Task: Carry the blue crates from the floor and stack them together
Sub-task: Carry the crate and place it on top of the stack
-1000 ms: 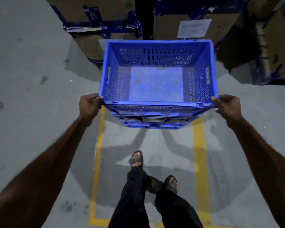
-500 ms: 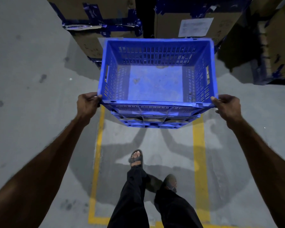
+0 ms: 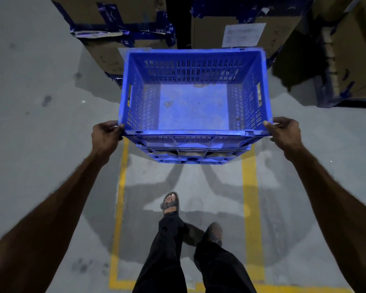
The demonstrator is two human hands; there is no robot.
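Above the yellow-lined floor [image 3: 248, 187], the blue crate [image 3: 193, 106] hangs mid-carry, left hand [image 3: 105, 137] and right hand [image 3: 285, 134] clamped on its near rim corners. Next: find the stack and lower it squarely.

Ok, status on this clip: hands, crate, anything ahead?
Left hand and right hand each grip the blue crate at its near corners. Crate empty, held off the floor. Cardboard boxes directly ahead.

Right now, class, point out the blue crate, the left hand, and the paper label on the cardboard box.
blue crate [image 3: 193, 106]: head view, on its bare inside floor.
left hand [image 3: 105, 136]: head view, on the back of the hand.
paper label [image 3: 242, 34]: head view, on the sheet's middle.
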